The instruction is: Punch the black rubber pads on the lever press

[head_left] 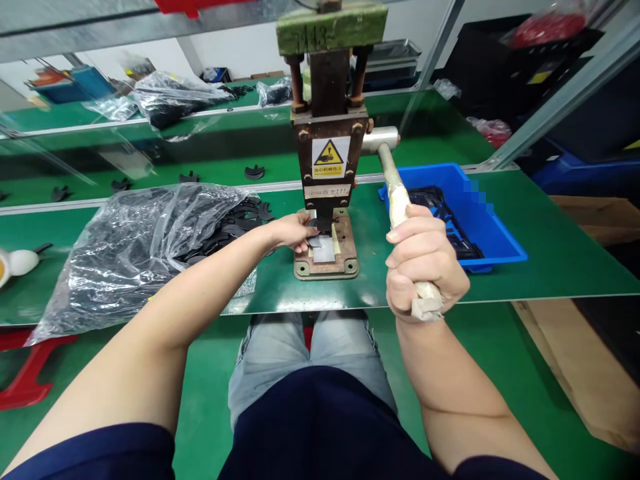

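Note:
In front of me stands a hand press (329, 120) with a green top and a yellow warning label. My right hand (425, 263) is wrapped round the taped lever (395, 183) at the press's right side. At the press base (325, 267), my left hand (295, 233) pinches a small dark curved plastic piece (314, 240), just under the ram. A pale metal plate (324, 251) lies on the base beside those fingers. The fingertips partly hide the piece.
Left of the press lies a clear plastic bag (135, 247) spilling many black curved pieces (233, 230). A blue bin (500, 233) with black parts stands to the right. Several curved pieces sit on the green surface behind, one (255, 173) near the press. A white object (23, 263) is far left.

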`<state>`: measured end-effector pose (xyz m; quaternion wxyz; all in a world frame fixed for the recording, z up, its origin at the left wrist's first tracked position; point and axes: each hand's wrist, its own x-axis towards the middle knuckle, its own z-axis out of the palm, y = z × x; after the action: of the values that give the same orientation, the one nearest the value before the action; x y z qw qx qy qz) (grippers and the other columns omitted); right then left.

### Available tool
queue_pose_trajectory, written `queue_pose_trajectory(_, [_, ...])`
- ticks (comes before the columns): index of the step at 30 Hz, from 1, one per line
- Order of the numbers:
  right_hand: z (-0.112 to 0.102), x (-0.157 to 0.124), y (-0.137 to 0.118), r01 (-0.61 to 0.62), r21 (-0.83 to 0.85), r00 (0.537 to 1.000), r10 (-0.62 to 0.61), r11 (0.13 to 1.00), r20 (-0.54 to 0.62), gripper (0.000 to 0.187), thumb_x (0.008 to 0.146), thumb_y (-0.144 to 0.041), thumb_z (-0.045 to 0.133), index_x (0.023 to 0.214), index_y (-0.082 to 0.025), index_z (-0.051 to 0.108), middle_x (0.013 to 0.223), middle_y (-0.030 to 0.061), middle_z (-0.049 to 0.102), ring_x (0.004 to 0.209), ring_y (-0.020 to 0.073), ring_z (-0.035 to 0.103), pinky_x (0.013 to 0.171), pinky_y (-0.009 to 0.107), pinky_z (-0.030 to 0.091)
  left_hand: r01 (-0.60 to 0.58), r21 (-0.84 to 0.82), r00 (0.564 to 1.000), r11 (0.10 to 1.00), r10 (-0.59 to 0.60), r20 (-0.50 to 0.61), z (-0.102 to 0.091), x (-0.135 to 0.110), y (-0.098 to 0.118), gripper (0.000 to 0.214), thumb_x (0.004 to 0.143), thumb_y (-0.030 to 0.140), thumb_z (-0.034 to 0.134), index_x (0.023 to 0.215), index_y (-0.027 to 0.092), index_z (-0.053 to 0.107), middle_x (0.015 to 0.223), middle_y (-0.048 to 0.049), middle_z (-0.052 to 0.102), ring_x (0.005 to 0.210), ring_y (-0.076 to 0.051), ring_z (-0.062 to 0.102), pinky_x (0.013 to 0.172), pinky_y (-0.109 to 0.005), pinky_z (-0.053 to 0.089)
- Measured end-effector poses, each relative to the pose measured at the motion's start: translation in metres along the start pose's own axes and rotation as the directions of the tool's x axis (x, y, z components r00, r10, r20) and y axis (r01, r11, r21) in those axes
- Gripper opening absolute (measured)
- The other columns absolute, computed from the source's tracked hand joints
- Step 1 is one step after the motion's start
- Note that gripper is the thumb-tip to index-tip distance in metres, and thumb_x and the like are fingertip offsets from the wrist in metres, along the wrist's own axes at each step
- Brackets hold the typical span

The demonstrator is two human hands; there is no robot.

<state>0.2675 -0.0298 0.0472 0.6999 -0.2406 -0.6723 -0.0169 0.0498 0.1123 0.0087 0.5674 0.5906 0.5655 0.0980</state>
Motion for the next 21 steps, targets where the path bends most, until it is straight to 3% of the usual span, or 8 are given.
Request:
queue_pose_trajectory(5, [-0.005,0.003,0.002,0.04,0.009,0.998,-0.04,0.999,0.049,0.023,0.089,-0.032,0.07,0.072,-0.024,0.057,0.071,-0.0051,0.063,0.092,0.0164,0.071,0.113,0.056,0.056,-0.102,-0.057,0.995,0.993,0.103,0.015,-0.003,-0.017,0.002,0.026,0.096,0.035,0.08,0.101,0.019,0.06,0.073,-0.0017,0.068,0.056,-0.013,0.067,0.055,-0.024,0.055])
queue_pose_trajectory(8, [-0.006,0.005,0.002,0.055,0.007,0.996,-0.055,0.998,0.072,0.023,0.089,-0.034,0.071,0.072,-0.024,0.058,0.071,-0.0046,0.063,0.092,0.0164,0.071,0.113,0.056,0.055,-0.263,-0.177,0.959,0.948,0.277,0.063,-0.032,-0.028,-0.011,0.029,0.092,0.039,0.08,0.101,0.018,0.064,0.098,-0.0088,0.074,0.074,-0.015,0.073,0.064,-0.026,0.058])
queue_pose_trajectory(11, [-0.003,0.005,0.002,0.046,0.019,0.998,-0.047,0.999,0.04,0.025,0.089,-0.033,0.072,0.07,-0.023,0.057,0.071,-0.0038,0.063,0.091,0.0169,0.071,0.111,0.056,0.055,-0.35,-0.006,0.931,0.937,0.347,-0.116,-0.075,-0.038,-0.037,0.034,0.091,0.046,0.078,0.106,0.018,0.069,0.097,-0.0068,0.074,0.077,-0.015,0.069,0.065,-0.025,0.053])
queue_pose_trajectory(13, [0.0,0.005,0.003,0.042,0.026,0.999,-0.042,0.999,0.009,0.029,0.089,-0.036,0.072,0.069,-0.023,0.056,0.07,-0.0039,0.062,0.09,0.0166,0.071,0.11,0.055,0.056,-0.267,0.283,0.911,0.921,0.337,-0.238,-0.097,-0.044,-0.057,0.028,0.091,0.046,0.076,0.1,0.02,0.071,0.088,-0.0042,0.072,0.075,-0.016,0.065,0.067,-0.026,0.049])
queue_pose_trajectory(15, [0.003,0.004,0.004,0.039,0.033,0.999,-0.038,0.999,-0.015,0.032,0.09,-0.038,0.073,0.068,-0.023,0.056,0.069,-0.0043,0.062,0.089,0.016,0.071,0.11,0.055,0.056,-0.119,0.553,0.908,0.825,0.316,-0.275,-0.106,-0.048,-0.077,0.025,0.09,0.046,0.076,0.096,0.021,0.073,0.09,-0.0049,0.073,0.081,-0.019,0.066,0.075,-0.029,0.05])
queue_pose_trajectory(18, [0.006,0.004,0.005,0.045,0.043,0.998,-0.043,0.998,-0.042,0.033,0.09,-0.038,0.073,0.067,-0.022,0.055,0.068,-0.0044,0.062,0.088,0.016,0.071,0.108,0.056,0.055,0.034,0.76,0.898,0.649,0.315,-0.309,-0.097,-0.046,-0.098,0.04,0.087,0.057,0.078,0.107,0.022,0.075,0.115,-0.0111,0.073,0.105,-0.028,0.069,0.094,-0.035,0.052])
queue_pose_trajectory(21, [0.005,0.004,0.006,0.059,0.044,0.997,-0.056,0.997,-0.058,0.034,0.088,-0.037,0.074,0.065,-0.022,0.055,0.067,-0.0039,0.061,0.086,0.0163,0.07,0.107,0.056,0.055,0.058,0.819,0.882,0.571,0.355,-0.31,-0.079,-0.038,-0.104,0.05,0.088,0.065,0.075,0.111,0.02,0.074,0.125,-0.0153,0.067,0.121,-0.034,0.065,0.105,-0.041,0.05])
